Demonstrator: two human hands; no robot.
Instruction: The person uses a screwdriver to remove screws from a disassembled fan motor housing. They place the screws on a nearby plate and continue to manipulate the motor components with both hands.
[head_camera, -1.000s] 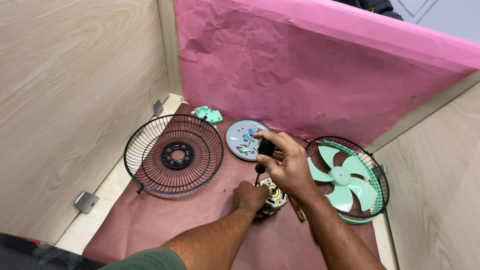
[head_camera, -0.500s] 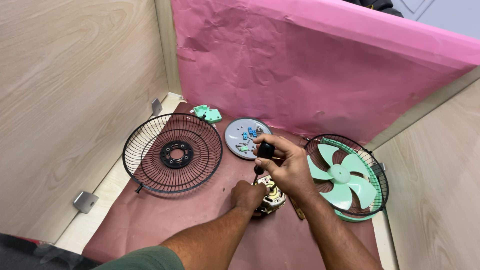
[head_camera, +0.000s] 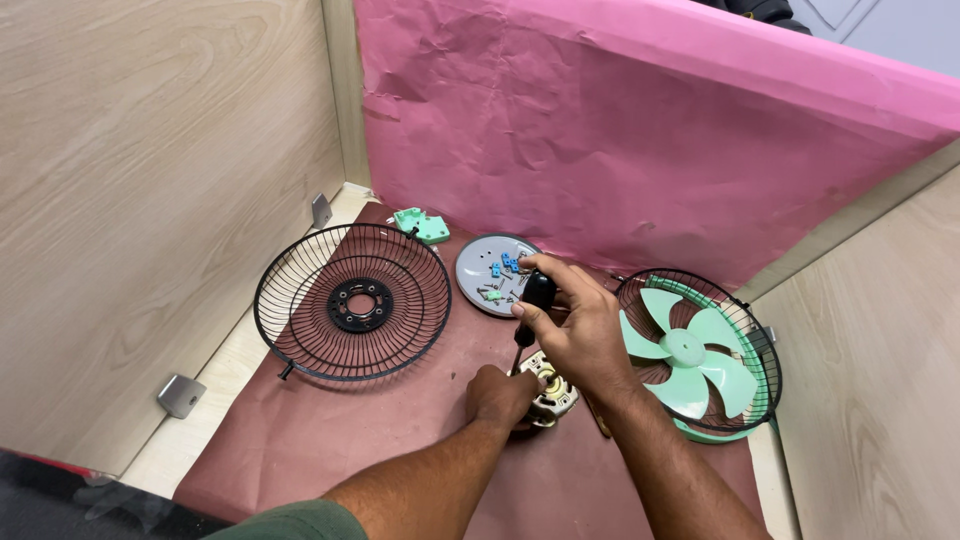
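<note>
A small fan motor (head_camera: 552, 392) with cream and metal parts sits on the brown paper in the middle. My left hand (head_camera: 498, 396) grips it from the left side. My right hand (head_camera: 578, 325) is closed around the black handle of a screwdriver (head_camera: 530, 312), which stands almost upright with its tip down at the motor's top. The tip itself is hidden between my hands.
A black wire fan guard (head_camera: 352, 300) lies at the left. A grey round plate (head_camera: 483, 272) with small blue and green parts lies behind my hands. A green bracket (head_camera: 422, 225) sits by the pink backdrop. A green fan blade (head_camera: 690, 352) rests in a second guard at right.
My hands and the screwdriver stay at the motor; only the view has shifted slightly.
</note>
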